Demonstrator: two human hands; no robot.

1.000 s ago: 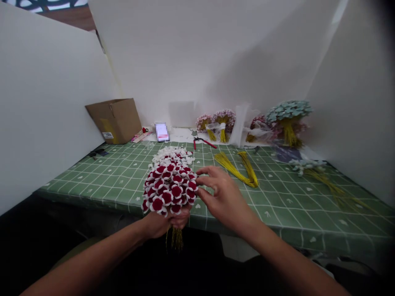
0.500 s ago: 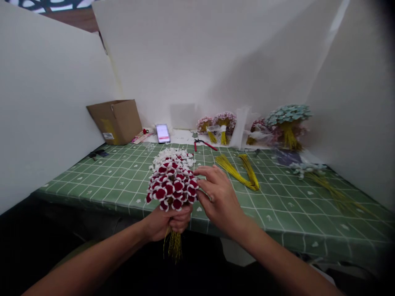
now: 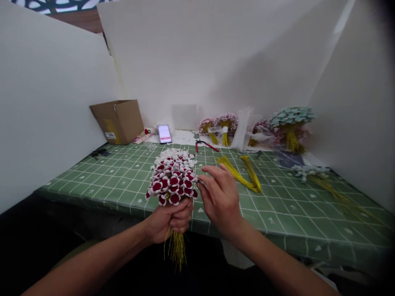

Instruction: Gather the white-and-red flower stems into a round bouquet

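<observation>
My left hand [image 3: 173, 220] is closed around the yellow stems [image 3: 178, 250] of a bouquet of small dark red flowers with white petal edges [image 3: 174, 181]. The bouquet is upright at the table's front edge, its stem ends hanging below my fist. At the bouquet's right side is my right hand [image 3: 220, 197], thumb and index finger pinched at an outer flower [image 3: 195, 179], the other fingers bent and apart. The pinched spot is small and partly hidden. Just behind the bouquet, a pile of white flowers [image 3: 175, 154] is partly covered by it.
A bent bundle of yellow stems [image 3: 251, 181] and red-handled pliers [image 3: 207, 144] lie beyond my right hand. Pink bouquets [image 3: 226, 120], a light blue bouquet [image 3: 291, 117], a phone [image 3: 164, 134] and a cardboard box [image 3: 121, 123] stand along the back. Pale blue flowers [image 3: 310, 172] lie at right.
The bouquet has tipped slightly away from me, showing more of its stems below. My right thumb and index finger have come closer together at its right edge.
</observation>
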